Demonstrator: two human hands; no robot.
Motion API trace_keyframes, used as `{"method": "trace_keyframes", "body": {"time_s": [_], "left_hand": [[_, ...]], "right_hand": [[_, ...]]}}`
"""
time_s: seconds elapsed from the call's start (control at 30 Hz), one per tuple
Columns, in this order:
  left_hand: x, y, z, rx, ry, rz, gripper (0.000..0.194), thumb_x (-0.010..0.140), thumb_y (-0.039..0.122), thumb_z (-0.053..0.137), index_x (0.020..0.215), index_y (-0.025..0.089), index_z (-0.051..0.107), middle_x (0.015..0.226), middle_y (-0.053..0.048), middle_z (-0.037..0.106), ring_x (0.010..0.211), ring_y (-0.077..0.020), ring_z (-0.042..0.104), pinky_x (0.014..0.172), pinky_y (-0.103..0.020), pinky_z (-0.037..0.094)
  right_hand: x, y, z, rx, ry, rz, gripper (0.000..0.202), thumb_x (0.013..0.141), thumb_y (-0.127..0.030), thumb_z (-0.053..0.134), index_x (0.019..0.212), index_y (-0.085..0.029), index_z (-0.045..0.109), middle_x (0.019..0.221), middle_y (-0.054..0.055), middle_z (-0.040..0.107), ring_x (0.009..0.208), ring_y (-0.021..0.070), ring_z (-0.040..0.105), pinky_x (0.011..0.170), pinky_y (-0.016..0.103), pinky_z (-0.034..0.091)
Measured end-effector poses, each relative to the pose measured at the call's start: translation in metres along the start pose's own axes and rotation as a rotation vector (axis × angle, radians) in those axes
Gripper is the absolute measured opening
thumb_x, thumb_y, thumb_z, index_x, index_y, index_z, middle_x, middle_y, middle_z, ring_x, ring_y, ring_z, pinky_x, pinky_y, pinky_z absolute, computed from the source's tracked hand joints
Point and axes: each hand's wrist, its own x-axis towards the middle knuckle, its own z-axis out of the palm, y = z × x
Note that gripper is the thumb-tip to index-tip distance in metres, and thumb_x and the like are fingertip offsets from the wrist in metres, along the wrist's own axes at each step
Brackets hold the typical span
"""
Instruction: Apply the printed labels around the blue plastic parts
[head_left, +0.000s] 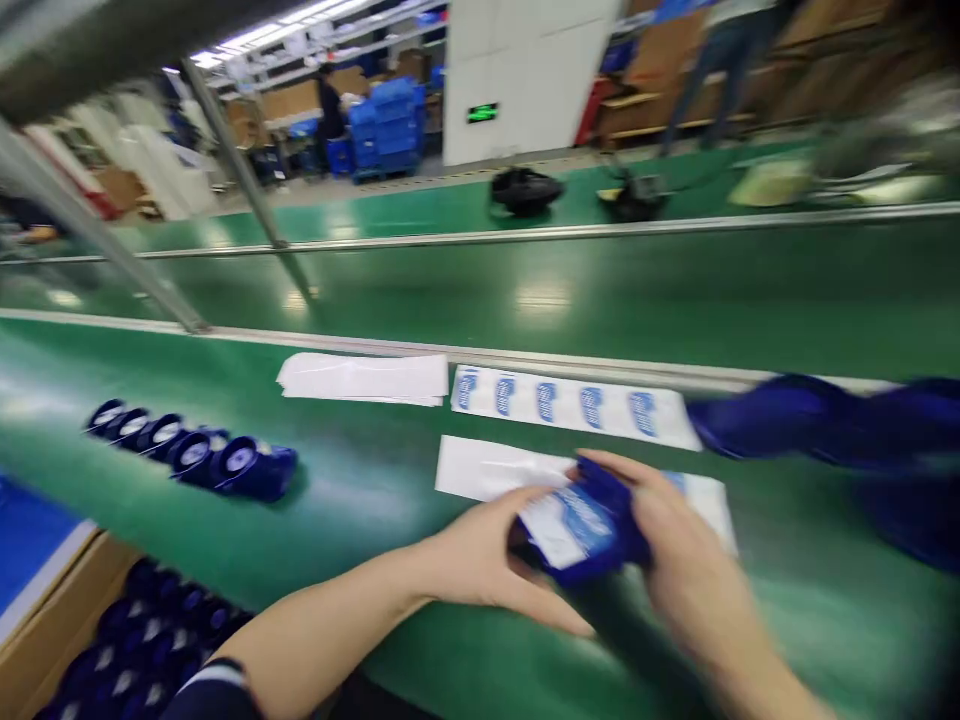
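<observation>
A dark blue plastic housing [626,535] with a white and blue label [574,525] on its face is held between both hands above the green bench. My left hand [499,550] grips its left end, thumb below and fingers behind. Around its right side closes my right hand [675,530]. Beneath them lies a label sheet [480,470], blank at its left and partly hidden by the hands. Just beyond it is a strip of blue-printed labels [566,403]. Further left rests a small stack of blank white strips [364,378].
Several blue housings [255,470] stand in a row at left. A cardboard box [71,595] of similar parts sits at lower left. More dark blue parts [795,420] lie at right, blurred. A metal post [135,250] rises at the bench's back rail. People stand in the background.
</observation>
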Motion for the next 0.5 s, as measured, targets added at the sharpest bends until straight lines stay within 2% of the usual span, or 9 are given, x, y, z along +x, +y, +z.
{"method": "trace_keyframes", "body": {"time_s": [0.03,0.1,0.2,0.27,0.37,0.5], "left_hand": [[-0.001,-0.002,-0.002,-0.015,0.011,-0.025,0.101,0.052,0.025,0.097,0.142,0.024,0.051,0.123,-0.013,0.064,0.097,-0.0304,0.069,0.084,-0.045,0.059],[0.001,-0.004,-0.009,-0.020,-0.017,-0.051,0.103,0.061,0.021,0.093,0.150,0.029,0.041,0.132,-0.013,0.059,0.095,-0.0267,0.069,0.087,-0.044,0.059],[0.006,-0.006,-0.018,-0.006,-0.087,-0.073,0.099,0.067,0.017,0.088,0.150,0.041,0.038,0.139,-0.005,0.055,0.092,-0.0217,0.070,0.093,-0.043,0.059],[0.008,-0.007,-0.021,0.002,-0.099,-0.086,0.100,0.066,0.016,0.088,0.147,0.046,0.039,0.141,-0.002,0.053,0.098,-0.0226,0.069,0.093,-0.041,0.060],[0.008,-0.008,-0.020,-0.002,-0.091,-0.052,0.094,0.067,0.017,0.088,0.145,0.043,0.044,0.140,-0.003,0.053,0.115,-0.0283,0.064,0.091,-0.038,0.061],[0.009,-0.006,-0.018,-0.026,-0.071,0.022,0.060,0.086,0.033,0.074,0.142,0.036,0.050,0.137,-0.006,0.055,0.124,-0.0307,0.058,0.088,-0.038,0.063]], "right_hand": [[0.000,-0.004,0.002,0.044,0.016,0.060,0.040,0.106,-0.054,0.044,0.123,-0.026,0.066,0.113,0.009,0.071,0.100,0.0278,0.070,0.084,0.038,0.058],[0.003,-0.010,0.007,0.109,0.044,0.130,0.046,0.104,-0.061,0.044,0.124,-0.025,0.065,0.119,0.009,0.069,0.108,0.0282,0.066,0.093,0.040,0.055],[0.006,-0.015,0.011,0.193,0.043,0.216,0.046,0.104,-0.062,0.044,0.125,-0.026,0.062,0.125,0.007,0.065,0.114,0.0270,0.062,0.098,0.039,0.050],[0.004,-0.018,0.012,0.224,0.030,0.255,0.044,0.104,-0.061,0.044,0.126,-0.027,0.062,0.126,0.006,0.064,0.115,0.0264,0.061,0.097,0.038,0.049],[0.002,-0.019,0.010,0.235,0.029,0.275,0.045,0.103,-0.062,0.045,0.127,-0.028,0.061,0.126,0.005,0.064,0.114,0.0265,0.060,0.095,0.037,0.048],[0.004,-0.018,0.013,0.224,0.030,0.279,0.046,0.103,-0.063,0.044,0.128,-0.028,0.061,0.128,0.005,0.063,0.117,0.0274,0.059,0.097,0.039,0.048]]}}
